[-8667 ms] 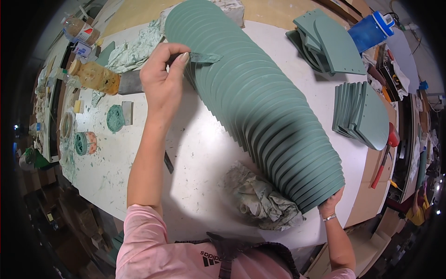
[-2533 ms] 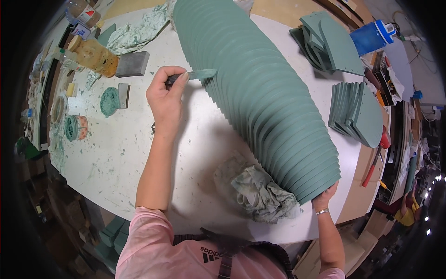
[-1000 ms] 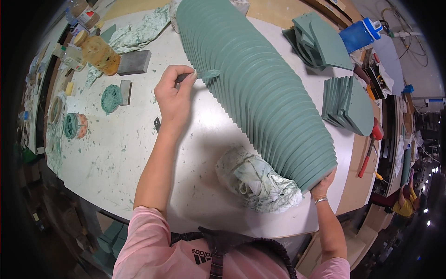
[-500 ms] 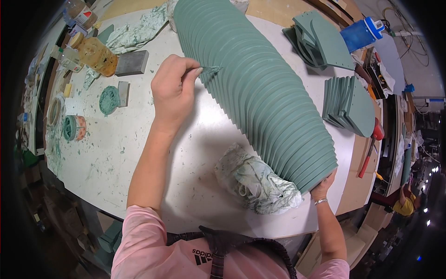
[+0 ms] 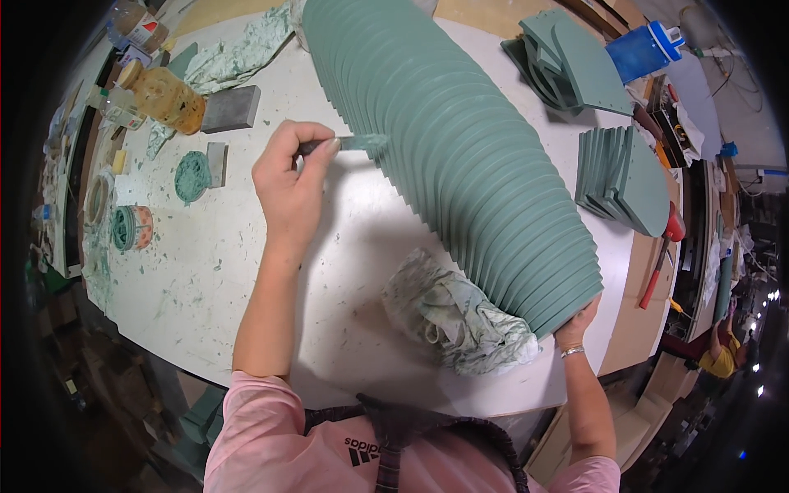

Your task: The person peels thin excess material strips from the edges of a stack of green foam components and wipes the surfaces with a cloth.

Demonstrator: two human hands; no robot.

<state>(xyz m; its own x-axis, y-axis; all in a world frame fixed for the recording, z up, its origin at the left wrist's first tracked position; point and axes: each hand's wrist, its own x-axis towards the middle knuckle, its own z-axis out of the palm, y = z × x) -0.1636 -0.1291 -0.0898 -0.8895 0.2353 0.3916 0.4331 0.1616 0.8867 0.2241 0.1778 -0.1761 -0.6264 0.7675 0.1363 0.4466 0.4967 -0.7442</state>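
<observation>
A long ribbed green form [image 5: 460, 156], built of several thin layered slices, lies diagonally across the white table. My left hand [image 5: 288, 181] pinches a narrow putty spatula [image 5: 353, 143] smeared with green paste. Its tip meets the slices on the form's left side. At the form's near right end, my right hand [image 5: 578, 323] grips the edge from outside, with some fingers hidden beneath it. A crumpled, green-stained rag [image 5: 452, 316] sits against the near end of the form.
To the left are a round patch of green paste [image 5: 193, 177], a small paste tub [image 5: 131, 228], a grey block [image 5: 231, 109] and an amber jar [image 5: 168, 99]. Curved green slices [image 5: 622, 177], a blue bottle [image 5: 645, 56] and a red-handled tool [image 5: 657, 263] lie on the right.
My left hand has drawn back left and a little toward me, and more of the spatula's blade shows. My right hand keeps its hold on the form's end.
</observation>
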